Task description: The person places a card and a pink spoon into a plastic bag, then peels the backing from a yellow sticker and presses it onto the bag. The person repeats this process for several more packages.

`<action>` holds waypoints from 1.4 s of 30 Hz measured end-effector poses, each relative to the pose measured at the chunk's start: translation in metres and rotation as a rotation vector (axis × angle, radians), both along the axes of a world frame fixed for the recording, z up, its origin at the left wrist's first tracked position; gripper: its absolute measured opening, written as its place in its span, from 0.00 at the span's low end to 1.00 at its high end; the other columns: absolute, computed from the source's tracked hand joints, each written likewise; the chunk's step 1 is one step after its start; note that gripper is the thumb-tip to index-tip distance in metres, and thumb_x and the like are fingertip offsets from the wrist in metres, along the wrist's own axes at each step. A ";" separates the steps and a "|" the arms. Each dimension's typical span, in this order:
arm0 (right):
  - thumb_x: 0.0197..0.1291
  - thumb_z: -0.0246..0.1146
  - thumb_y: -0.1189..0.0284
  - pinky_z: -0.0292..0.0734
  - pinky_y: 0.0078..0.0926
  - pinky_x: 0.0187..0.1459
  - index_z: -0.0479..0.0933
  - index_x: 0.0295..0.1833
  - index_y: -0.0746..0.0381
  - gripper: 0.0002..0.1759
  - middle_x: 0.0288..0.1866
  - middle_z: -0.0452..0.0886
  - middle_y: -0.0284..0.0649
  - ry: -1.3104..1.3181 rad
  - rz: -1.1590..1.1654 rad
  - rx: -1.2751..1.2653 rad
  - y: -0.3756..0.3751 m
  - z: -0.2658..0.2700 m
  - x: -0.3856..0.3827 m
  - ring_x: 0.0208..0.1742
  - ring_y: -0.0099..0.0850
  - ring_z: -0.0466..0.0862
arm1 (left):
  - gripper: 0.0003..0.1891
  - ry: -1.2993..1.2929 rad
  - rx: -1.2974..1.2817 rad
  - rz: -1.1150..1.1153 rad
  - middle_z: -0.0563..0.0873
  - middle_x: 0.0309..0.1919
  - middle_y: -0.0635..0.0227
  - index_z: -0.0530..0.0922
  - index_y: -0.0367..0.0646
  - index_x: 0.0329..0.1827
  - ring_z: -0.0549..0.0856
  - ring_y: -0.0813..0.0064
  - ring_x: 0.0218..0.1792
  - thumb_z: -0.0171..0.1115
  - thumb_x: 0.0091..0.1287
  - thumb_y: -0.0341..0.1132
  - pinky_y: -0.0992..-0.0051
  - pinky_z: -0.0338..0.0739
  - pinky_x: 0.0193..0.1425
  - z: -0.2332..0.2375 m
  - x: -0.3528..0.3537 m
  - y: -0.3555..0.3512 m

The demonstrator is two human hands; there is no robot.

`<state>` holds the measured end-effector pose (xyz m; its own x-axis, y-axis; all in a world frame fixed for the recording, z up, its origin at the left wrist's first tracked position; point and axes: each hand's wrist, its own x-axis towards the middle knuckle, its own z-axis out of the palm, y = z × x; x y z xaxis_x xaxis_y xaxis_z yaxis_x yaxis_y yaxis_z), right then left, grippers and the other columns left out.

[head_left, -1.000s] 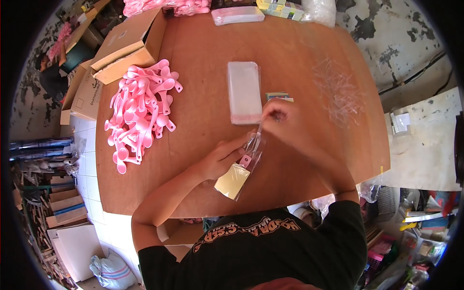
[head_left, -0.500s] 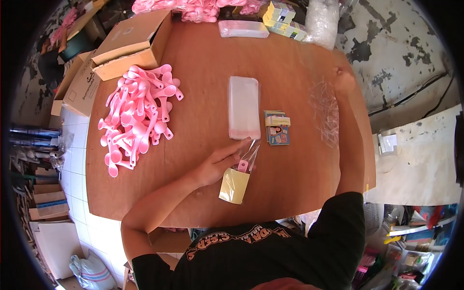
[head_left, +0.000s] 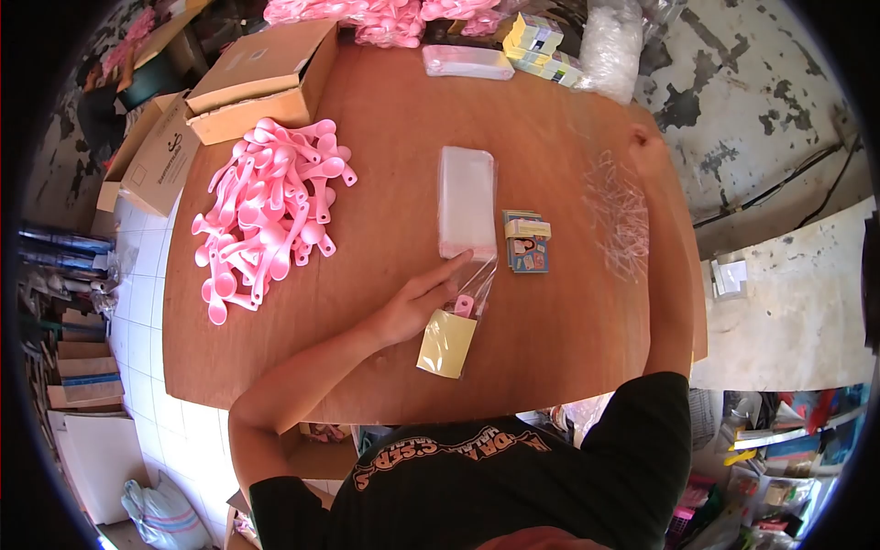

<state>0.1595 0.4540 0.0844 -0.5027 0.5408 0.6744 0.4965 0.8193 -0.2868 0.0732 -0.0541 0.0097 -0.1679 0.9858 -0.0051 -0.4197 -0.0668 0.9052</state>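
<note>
My left hand lies over the upper end of a clear plastic bag, its index finger reaching to the lower edge of a stack of clear bags. Its fingers appear to hold the bag's mouth. Inside that bag are a pale yellow card and a pink spoon, whose handle end sticks up above the card. At the far right of the table my right hand is closed, beyond a heap of thin clear plastic strips; whatever it holds is hidden.
A pile of pink spoons lies at left, before a cardboard box. A banded stack of printed cards sits right of the bags. More bagged pink spoons, card bundles and a plastic roll line the back.
The view has shifted slightly. My left hand keeps its place on the bag, and my right hand stays closed at the table's far right.
</note>
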 end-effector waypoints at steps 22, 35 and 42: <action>0.62 0.66 0.76 0.78 0.23 0.44 0.81 0.43 0.67 0.07 0.41 0.83 0.39 0.118 1.094 -0.901 -0.357 0.043 0.030 0.43 0.24 0.83 | 0.39 0.331 0.282 0.331 0.56 0.76 0.51 0.38 0.42 0.80 0.59 0.58 0.75 0.49 0.76 0.44 0.60 0.54 0.76 0.049 0.017 -0.013; 0.59 0.68 0.73 0.77 0.24 0.38 0.83 0.38 0.66 0.07 0.35 0.85 0.38 0.101 1.109 -0.548 -0.352 0.051 -0.001 0.37 0.24 0.83 | 0.37 0.865 0.044 0.575 0.76 0.61 0.53 0.63 0.33 0.69 0.80 0.65 0.60 0.73 0.59 0.29 0.69 0.75 0.63 0.077 -0.001 -0.024; 0.65 0.66 0.65 0.78 0.20 0.42 0.78 0.52 0.69 0.18 0.44 0.84 0.37 -0.034 1.030 -1.356 -0.350 0.046 0.020 0.42 0.21 0.82 | 0.22 0.470 -0.115 0.460 0.85 0.46 0.64 0.72 0.36 0.57 0.86 0.78 0.45 0.69 0.61 0.21 0.75 0.83 0.48 0.059 0.018 -0.039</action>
